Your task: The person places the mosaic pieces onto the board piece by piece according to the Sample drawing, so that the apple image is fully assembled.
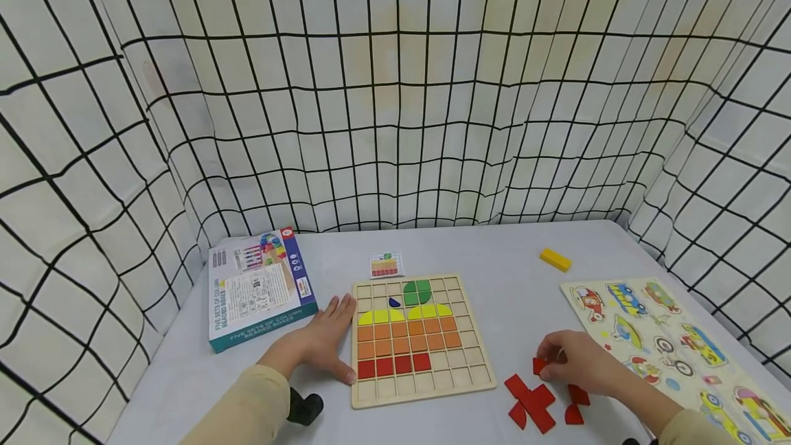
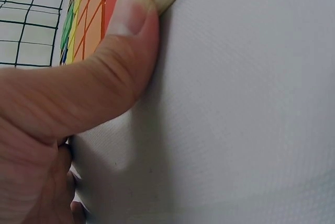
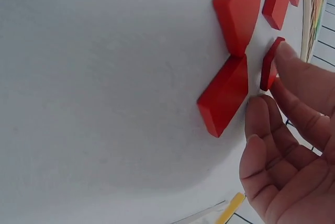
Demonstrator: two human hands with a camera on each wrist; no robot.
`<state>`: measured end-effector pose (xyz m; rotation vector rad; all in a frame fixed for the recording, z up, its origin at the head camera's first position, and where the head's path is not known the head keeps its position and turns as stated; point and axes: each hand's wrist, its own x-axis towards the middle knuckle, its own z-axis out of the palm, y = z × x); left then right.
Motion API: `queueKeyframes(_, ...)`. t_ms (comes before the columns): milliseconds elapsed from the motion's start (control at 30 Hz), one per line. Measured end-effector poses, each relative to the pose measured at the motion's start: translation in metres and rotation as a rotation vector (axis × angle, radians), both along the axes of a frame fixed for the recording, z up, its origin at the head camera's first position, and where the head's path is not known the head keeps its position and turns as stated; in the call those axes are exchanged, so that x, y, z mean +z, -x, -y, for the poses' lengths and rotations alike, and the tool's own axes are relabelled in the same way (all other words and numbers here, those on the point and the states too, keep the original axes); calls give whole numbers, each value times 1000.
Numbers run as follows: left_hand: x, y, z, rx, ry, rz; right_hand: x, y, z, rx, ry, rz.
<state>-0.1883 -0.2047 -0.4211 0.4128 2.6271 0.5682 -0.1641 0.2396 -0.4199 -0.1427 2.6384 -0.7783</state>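
A wooden grid board [image 1: 460, 380] lies mid-table, with green, blue, yellow and orange pieces in its cells and a lower row of several red squares [image 1: 393, 365]. My left hand [image 1: 321, 342] rests at the board's left edge, fingers spread and straight; in the left wrist view its thumb [image 2: 131, 30] touches the board's corner. Right of the board, my right hand [image 1: 577, 361] pinches a small red tile [image 3: 269, 64] between thumb and fingers. Loose red pieces [image 1: 534, 404] lie just below that hand, some square and some with a rounded side.
A small picture card [image 1: 386, 265] lies behind the board. At the left is a boxed set [image 1: 262, 290]. A yellow block [image 1: 555, 259] lies at the back right, and a picture puzzle board [image 1: 664, 349] covers the right side. Black netting [image 1: 395, 101] surrounds the table.
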Motion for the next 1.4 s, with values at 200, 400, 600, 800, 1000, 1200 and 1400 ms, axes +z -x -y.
queueKeyframes(200, 1, 0, -1, 2, -5, 3, -1, 1, 4, -16, -26, -15)
queueKeyframes(400, 3, -1, -2, 4, -4, 7, 1, 2, 16, -13, 12, -122)
queueKeyframes(600, 4, -2, -1, 6, -5, 14, -1, 8, 43, 92, 190, -188)
queueKeyframes(800, 4, -1, 0, 2, -8, 22, -3, 12, 88, 171, 292, -172)
queueKeyframes(1000, 4, 0, 0, -1, -7, 17, -3, 14, 122, 233, 308, -147)
queueKeyframes(1200, 3, -1, -1, 2, -8, 12, -4, 17, 135, 248, 276, -147)
queueKeyframes(1400, 2, -1, 0, 5, -13, 7, -5, 18, 141, 256, 217, -176)
